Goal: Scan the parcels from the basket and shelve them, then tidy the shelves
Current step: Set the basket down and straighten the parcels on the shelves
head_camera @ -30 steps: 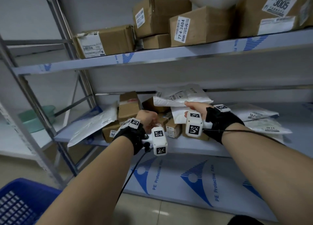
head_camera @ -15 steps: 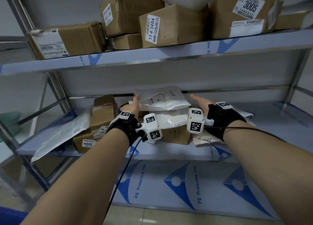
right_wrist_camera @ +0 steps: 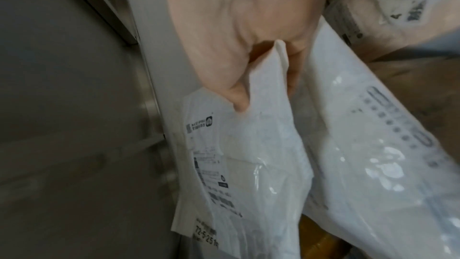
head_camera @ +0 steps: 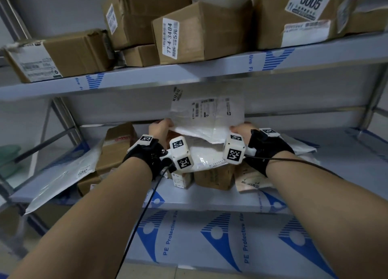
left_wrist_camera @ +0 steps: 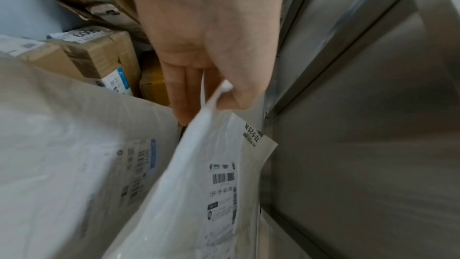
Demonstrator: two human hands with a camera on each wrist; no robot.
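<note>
Both hands, left [head_camera: 160, 128] and right [head_camera: 241, 129], pinch a white mailer [head_camera: 207, 115] (label showing) above the middle shelf's [head_camera: 210, 203] parcels.

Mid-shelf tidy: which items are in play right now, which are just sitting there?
In play:
- white poly mailer, stood up on edge
- left hand, pinching its corner
- right hand, pinching the other corner

Sitting there:
- box marked 77-4-3404
- box marked 3005
- grey mailer
</note>
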